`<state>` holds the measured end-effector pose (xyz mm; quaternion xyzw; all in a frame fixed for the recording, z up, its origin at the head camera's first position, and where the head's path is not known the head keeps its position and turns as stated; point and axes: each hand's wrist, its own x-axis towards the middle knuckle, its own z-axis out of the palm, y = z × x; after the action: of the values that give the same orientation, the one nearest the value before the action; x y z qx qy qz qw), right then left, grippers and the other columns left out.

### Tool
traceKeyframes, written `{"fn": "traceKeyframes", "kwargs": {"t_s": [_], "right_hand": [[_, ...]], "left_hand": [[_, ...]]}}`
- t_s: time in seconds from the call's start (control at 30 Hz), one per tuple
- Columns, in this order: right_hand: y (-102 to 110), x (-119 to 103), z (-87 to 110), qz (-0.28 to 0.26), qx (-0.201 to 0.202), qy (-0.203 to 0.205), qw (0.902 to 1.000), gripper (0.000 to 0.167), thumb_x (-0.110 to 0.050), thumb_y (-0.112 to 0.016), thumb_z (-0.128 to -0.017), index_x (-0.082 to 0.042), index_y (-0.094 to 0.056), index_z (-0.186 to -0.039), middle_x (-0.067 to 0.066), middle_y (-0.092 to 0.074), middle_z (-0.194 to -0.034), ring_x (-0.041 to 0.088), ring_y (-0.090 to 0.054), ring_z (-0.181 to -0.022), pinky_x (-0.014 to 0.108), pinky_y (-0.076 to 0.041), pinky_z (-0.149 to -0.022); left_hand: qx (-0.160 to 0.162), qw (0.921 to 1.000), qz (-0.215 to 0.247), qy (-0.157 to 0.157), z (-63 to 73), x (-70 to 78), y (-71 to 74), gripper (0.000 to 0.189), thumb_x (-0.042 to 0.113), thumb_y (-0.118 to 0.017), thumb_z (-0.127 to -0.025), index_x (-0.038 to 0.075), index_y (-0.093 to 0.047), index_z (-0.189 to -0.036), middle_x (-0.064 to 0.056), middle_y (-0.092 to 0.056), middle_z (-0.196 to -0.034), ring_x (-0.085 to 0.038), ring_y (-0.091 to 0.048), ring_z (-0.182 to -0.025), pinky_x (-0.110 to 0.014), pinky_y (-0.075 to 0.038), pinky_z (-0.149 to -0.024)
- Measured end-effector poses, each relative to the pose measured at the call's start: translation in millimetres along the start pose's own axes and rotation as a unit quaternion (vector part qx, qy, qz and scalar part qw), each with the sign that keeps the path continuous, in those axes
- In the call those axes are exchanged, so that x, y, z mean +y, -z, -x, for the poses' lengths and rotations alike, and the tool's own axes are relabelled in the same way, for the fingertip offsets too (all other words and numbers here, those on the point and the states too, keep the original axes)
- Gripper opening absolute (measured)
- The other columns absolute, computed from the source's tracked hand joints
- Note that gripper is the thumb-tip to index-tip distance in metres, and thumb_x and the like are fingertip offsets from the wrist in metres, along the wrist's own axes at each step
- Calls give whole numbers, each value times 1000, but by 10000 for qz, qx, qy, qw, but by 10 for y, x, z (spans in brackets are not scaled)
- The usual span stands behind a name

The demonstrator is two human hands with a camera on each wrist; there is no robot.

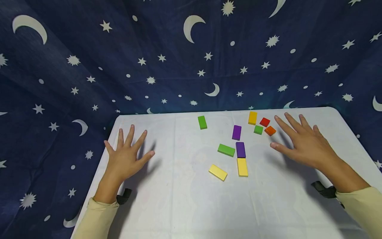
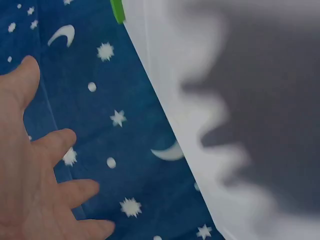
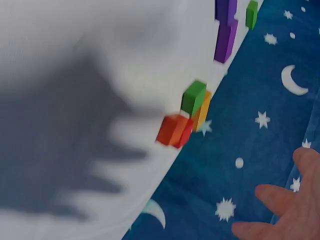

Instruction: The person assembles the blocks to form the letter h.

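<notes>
My left hand (image 1: 124, 161) hovers over the left side of the white table with its fingers spread, holding nothing. Over the right side, my right hand (image 1: 308, 146) is likewise spread and bare. Nearest to its fingertips lie an orange block (image 1: 270, 130), a red block (image 1: 264, 122) and a small green block (image 1: 258, 129), with an amber block (image 1: 252, 118) just behind. Two purple blocks (image 1: 236, 132) lie between the hands, one end to end with a yellow block (image 1: 242, 167). A longer green block (image 1: 226, 150) and another yellow block (image 1: 218, 172) rest to their left.
A further green block (image 1: 202, 122) sits near the back edge of the white table (image 1: 185, 205). Behind the table hangs a dark blue cloth (image 1: 167, 39) with moons and stars. Black straps (image 1: 123, 196) circle both wrists below the pale sleeves.
</notes>
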<state>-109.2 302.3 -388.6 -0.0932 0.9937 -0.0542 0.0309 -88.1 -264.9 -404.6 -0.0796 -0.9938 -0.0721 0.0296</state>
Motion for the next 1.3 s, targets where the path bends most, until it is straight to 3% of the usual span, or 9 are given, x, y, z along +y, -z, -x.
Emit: {"fn": "traceKeyframes", "kwargs": {"t_s": [0.2, 0.33, 0.4, 0.57, 0.73, 0.87, 0.93, 1.07, 1.3], "right_hand": [[-93, -207, -67, 56, -109, 220, 9997, 95, -73, -57, -89, -23, -26, -163, 27, -40, -157, 54, -36, -142, 79, -32, -101], [-161, -358, -127, -157, 14, 599, 9981, 82, -67, -60, -91, -24, -40, -158, 25, -54, -145, 48, -50, -130, 72, -43, -96], [-195, -430, -160, -324, 57, 776, 9964, 75, -62, -62, -93, -27, -43, -156, 23, -59, -139, 43, -56, -123, 68, -47, -91], [-313, -618, -262, -946, 43, 1026, 9902, 57, -52, -67, -94, -22, -63, -142, 12, -68, -116, 28, -61, -103, 51, -54, -82], [-463, -794, -399, -1438, -160, 1146, 9828, 40, -44, -73, -93, -18, -76, -123, 3, -67, -99, 20, -59, -91, 36, -49, -75], [-562, -875, -508, -1696, -290, 1200, 9778, 31, -40, -77, -91, -18, -80, -113, 0, -65, -94, 19, -56, -89, 36, -46, -76], [-603, -902, -557, -1758, -319, 1183, 9768, 29, -40, -78, -89, -19, -81, -109, 0, -67, -94, 20, -57, -92, 40, -46, -81], [-661, -964, -627, -1749, -489, 1019, 9781, 30, -40, -82, -85, -19, -82, -106, 0, -68, -97, 24, -58, -98, 47, -45, -84], [-682, -1093, -645, -1724, -683, 707, 9801, 29, -37, -87, -81, -20, -83, -104, -1, -70, -97, 26, -58, -101, 58, -35, -82]], "left_hand": [[277, 9979, 318, -490, 2, 342, -79, 74, 65, -53, -97, 27, -40, -158, -15, -33, -165, -46, -30, -151, -78, -25, -109], [517, 9914, 575, -1051, -28, 622, -170, 60, 54, -58, -99, 20, -55, -149, -16, -54, -150, -41, -54, -134, -64, -46, -98], [490, 9871, 788, -1301, -50, 764, -226, 52, 50, -58, -101, 19, -62, -143, -13, -61, -140, -36, -61, -125, -57, -51, -92], [39, 9727, 1440, -1820, -107, 1103, -390, 38, 41, -60, -103, 19, -70, -132, -2, -68, -119, -20, -65, -105, -43, -54, -85], [-605, 9519, 2154, -2094, -162, 1390, -563, 32, 33, -65, -101, 17, -73, -128, -2, -68, -107, -14, -62, -92, -33, -52, -81], [-1001, 9331, 2839, -1970, -220, 1576, -699, 29, 28, -70, -98, 14, -76, -123, -3, -69, -100, -9, -58, -79, -24, -47, -71], [-1095, 9278, 3023, -1890, -246, 1645, -752, 28, 27, -73, -96, 14, -77, -120, -2, -68, -95, -5, -53, -75, -21, -44, -68], [-1282, 9272, 3118, -1631, -276, 1735, -805, 26, 27, -76, -93, 15, -79, -116, 0, -67, -91, -4, -48, -70, -20, -40, -64], [-1507, 9383, 2869, -1207, -276, 1795, -793, 24, 27, -80, -89, 19, -81, -113, 0, -67, -95, -5, -49, -72, -21, -39, -64]]}}
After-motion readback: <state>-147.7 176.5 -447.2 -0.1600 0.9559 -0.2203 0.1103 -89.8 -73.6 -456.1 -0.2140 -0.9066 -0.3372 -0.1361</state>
